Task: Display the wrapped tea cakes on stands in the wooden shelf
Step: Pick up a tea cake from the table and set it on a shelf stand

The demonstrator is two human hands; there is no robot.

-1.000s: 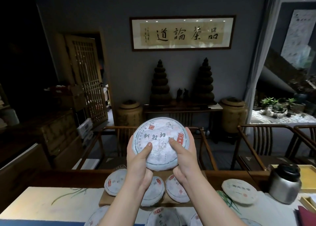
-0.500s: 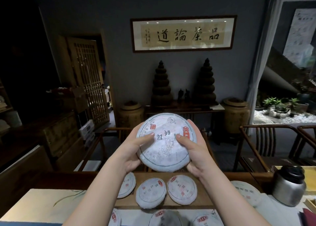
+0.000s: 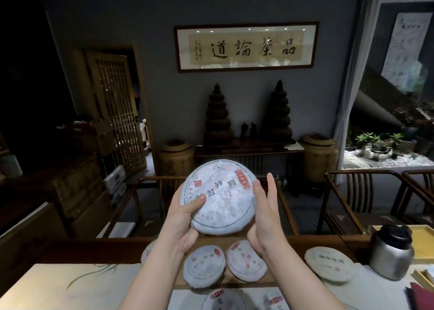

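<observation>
The room is dim, with a grey wall that carries a long framed calligraphy scroll; under it two dark stacked pagoda-shaped ornaments stand on a narrow console, and wooden armchairs stand before it. In front lies the pale surface with a painted green plant motif.

Above this surface the large round tea cake in white printed paper wrapping is held up in the air, tilted, its printed face toward the camera. The left hand grips its lower left edge, thumb curled over the face and fingers behind. The right hand has straight, relaxed fingers pointing upward; its palm touches the right lower edge of the cake, so this grip is open and only supports.

Below the hands, two smaller wrapped tea cakes lie side by side on a flat wooden board. A cream-wrapped tea cake lies to the right, near a metal canister with a black lid.
</observation>
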